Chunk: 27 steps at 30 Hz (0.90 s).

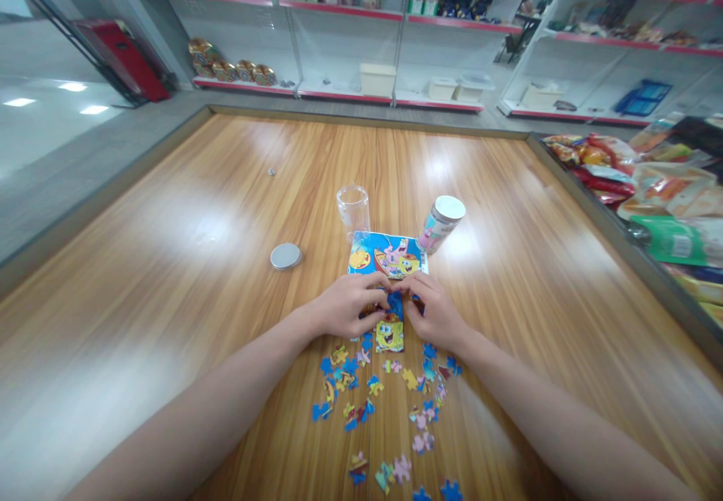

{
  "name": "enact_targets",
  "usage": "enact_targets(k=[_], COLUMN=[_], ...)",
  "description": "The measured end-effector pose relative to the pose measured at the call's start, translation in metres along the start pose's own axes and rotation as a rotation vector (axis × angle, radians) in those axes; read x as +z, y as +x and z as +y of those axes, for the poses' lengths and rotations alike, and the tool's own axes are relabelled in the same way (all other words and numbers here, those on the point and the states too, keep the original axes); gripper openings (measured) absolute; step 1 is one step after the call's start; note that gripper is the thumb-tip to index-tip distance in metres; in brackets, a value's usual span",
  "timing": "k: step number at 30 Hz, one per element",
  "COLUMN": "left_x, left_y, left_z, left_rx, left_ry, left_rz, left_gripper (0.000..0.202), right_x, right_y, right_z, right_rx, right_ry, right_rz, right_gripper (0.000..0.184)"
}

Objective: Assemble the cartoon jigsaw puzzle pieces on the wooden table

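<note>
A partly joined jigsaw puzzle point(389, 333) with a yellow cartoon face lies flat on the table before me. My left hand point(355, 303) is curled at its left edge, thumb and fingertips on the pieces. From the other side, my right hand point(434, 311) bends its fingers onto the upper right of the joined part. The index fingertips nearly meet, and the fingers hide what lies under them. Just beyond is a blue picture sheet point(373, 248) with cartoon figures. Loose jigsaw pieces point(344, 369) are scattered on the near side, with more pieces point(426, 414) at the right.
Behind the sheet stand a clear glass point(353, 211) and a printed cardboard can point(440, 224). A round grey lid point(285, 256) lies to the left on the wooden table point(226, 177). Snack packets point(678, 237) are heaped beyond the right edge. Shelves point(339, 11) stand at the back.
</note>
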State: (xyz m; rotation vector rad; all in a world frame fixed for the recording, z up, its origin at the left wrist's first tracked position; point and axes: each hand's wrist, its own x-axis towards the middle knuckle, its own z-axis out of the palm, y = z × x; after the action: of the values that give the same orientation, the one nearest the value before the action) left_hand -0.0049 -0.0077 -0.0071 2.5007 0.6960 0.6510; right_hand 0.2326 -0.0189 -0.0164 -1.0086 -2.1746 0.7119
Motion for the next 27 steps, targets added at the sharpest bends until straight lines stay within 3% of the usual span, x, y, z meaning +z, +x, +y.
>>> enact_targets(k=[27], left_x=[-0.0014], left_y=[0.0012], left_z=[0.0017], left_rx=[0.001], left_ry=[-0.010], left_rz=[0.017], left_gripper=[0.017], right_x=[-0.0018], right_y=[0.0022], right_z=[-0.0039], right_rx=[-0.005], right_ry=[-0.014], right_rz=[-0.010], right_gripper=[0.030])
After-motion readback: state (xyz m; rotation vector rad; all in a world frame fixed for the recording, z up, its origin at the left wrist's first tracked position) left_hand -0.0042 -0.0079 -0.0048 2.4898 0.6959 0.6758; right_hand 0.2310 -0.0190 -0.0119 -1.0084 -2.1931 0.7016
